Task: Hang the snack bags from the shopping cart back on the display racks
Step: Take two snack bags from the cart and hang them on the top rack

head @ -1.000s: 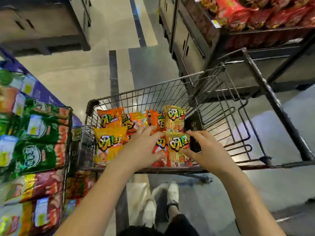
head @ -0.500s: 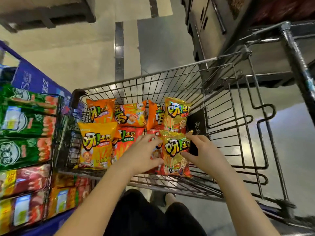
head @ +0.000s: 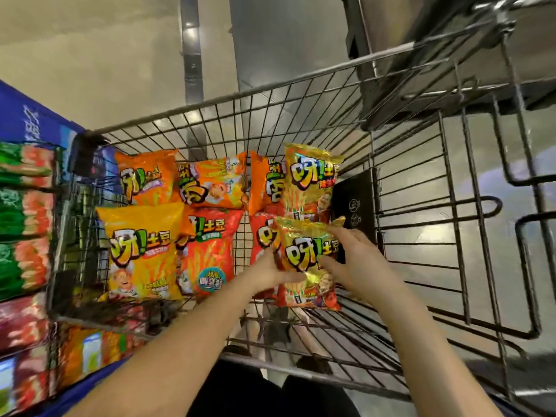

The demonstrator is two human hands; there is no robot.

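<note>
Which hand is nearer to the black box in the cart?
Right. The right hand lies just in front of the black box, nearly touching; the left hand is farther left, across the gold bag.

Wire-mesh metal shopping cart [head: 301, 97]: glossy foil snack bags lie flat on its floor, orange, yellow [head: 144, 251], red [head: 210, 251]. One gold foil bag [head: 310, 254] is tilted, pinched at both side edges.

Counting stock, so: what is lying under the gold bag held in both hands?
Under the gold bag a red bag pokes out left, resting on the cart's wire floor. Whatever lies directly beneath is covered.
</note>
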